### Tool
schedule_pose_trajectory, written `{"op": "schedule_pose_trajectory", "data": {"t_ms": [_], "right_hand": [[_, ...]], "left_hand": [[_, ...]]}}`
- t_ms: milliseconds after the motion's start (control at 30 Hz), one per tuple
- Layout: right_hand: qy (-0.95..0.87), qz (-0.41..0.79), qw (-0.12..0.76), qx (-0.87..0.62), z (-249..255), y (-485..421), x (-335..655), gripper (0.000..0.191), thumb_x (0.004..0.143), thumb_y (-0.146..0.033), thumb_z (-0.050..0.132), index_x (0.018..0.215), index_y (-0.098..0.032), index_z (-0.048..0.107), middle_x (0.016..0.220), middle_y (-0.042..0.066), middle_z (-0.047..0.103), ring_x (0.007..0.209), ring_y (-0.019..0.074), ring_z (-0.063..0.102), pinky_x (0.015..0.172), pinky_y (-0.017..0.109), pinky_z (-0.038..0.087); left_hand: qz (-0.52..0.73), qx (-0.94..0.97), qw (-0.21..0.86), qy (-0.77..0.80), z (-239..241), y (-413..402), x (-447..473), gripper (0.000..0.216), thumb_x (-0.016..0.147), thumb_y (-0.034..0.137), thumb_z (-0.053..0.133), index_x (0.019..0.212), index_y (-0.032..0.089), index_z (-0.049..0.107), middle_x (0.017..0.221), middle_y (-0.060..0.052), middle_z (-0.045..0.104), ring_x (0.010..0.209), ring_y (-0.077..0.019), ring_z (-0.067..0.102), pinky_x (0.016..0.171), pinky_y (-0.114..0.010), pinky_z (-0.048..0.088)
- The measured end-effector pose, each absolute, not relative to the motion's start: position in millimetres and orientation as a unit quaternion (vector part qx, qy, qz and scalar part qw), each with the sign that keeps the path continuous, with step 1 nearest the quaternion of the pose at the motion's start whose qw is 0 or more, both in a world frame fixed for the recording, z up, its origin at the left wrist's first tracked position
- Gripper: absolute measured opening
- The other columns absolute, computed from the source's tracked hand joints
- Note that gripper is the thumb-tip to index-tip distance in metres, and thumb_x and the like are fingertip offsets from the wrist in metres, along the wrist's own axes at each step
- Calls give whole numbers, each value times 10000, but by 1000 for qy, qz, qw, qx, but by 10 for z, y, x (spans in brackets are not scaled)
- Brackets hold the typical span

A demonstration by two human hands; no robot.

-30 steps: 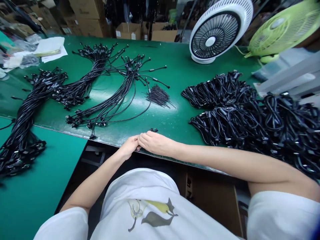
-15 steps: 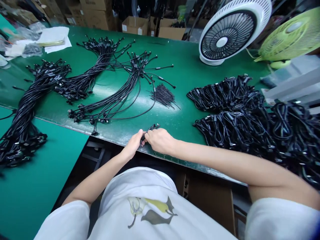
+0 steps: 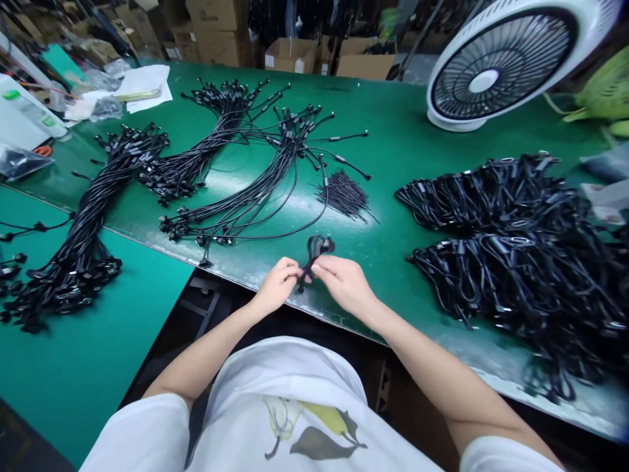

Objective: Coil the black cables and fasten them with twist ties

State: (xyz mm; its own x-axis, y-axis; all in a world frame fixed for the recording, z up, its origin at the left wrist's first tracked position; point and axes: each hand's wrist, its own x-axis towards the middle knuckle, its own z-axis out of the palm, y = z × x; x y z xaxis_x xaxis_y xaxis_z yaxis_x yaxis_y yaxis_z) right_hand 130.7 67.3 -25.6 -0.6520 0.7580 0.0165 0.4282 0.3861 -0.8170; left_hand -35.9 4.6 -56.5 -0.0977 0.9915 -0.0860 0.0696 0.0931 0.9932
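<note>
My left hand (image 3: 278, 286) and my right hand (image 3: 343, 282) meet just above the near edge of the green table (image 3: 393, 151). Both pinch a short coiled black cable (image 3: 316, 252), whose looped end sticks up between them. Straight black cables with connectors (image 3: 246, 190) fan out on the table beyond my hands. A small heap of thin black ties (image 3: 344, 195) lies a little past the held cable.
Piles of coiled black cables (image 3: 511, 249) fill the table's right side. A long cable bundle (image 3: 83, 242) runs down the left onto a lower teal surface (image 3: 73, 367). A white fan (image 3: 496, 62) stands at the back right. Cardboard boxes (image 3: 289, 56) and papers (image 3: 142, 82) lie behind.
My hands have lifted off the table edge and drawn slightly apart, raising the coiled cable so its loop stands up. The view has shifted to the left.
</note>
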Motion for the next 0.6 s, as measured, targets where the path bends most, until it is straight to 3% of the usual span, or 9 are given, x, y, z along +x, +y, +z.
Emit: {"op": "schedule_pose_trajectory", "data": {"t_ms": [133,200,300,367,500,600], "right_hand": [[-840,426,144,-304,-250,528,1269,289,896,-334,427,681,-183,547,703,22,569,683,150,487,672,265,324],[-800,481,147,-327,-262,585,1265,304,883,-359,439,653,-179,522,668,7,541,664,138,470,662,257,312],[-721,553,210,-363,-245,724,1305,342,853,-418,482,616,-173,509,622,-11,499,642,124,440,665,252,307],[-675,600,247,-352,-219,754,1328,360,832,-453,517,608,-170,509,621,-15,498,635,116,431,663,248,310],[-601,695,232,-320,-190,649,1318,348,816,-470,527,633,-176,490,604,-32,477,544,86,341,573,236,259],[-671,616,231,-343,-191,571,1316,344,884,-429,445,648,-181,474,613,-24,474,551,95,343,577,249,260]], "left_hand": [[539,325,588,508,-465,67,-425,179,794,242,580,827,154,732,895,-58,610,677,-128,458,641,-252,387],[538,361,612,455,-350,19,-463,266,854,344,552,792,152,726,883,-63,609,658,-127,446,608,-253,374],[461,482,573,477,-288,-49,-465,329,875,381,584,662,155,691,840,-62,597,759,-154,523,701,-263,422],[426,495,540,531,-360,-55,-426,274,853,364,630,677,158,673,823,-48,602,759,-149,546,716,-259,438],[462,420,552,552,-536,-24,-341,238,788,343,708,940,174,637,850,-19,645,746,-137,599,718,-264,484],[462,450,575,503,-501,-29,-326,355,811,338,700,1123,194,610,1007,-52,683,912,-175,652,881,-329,509]]}}
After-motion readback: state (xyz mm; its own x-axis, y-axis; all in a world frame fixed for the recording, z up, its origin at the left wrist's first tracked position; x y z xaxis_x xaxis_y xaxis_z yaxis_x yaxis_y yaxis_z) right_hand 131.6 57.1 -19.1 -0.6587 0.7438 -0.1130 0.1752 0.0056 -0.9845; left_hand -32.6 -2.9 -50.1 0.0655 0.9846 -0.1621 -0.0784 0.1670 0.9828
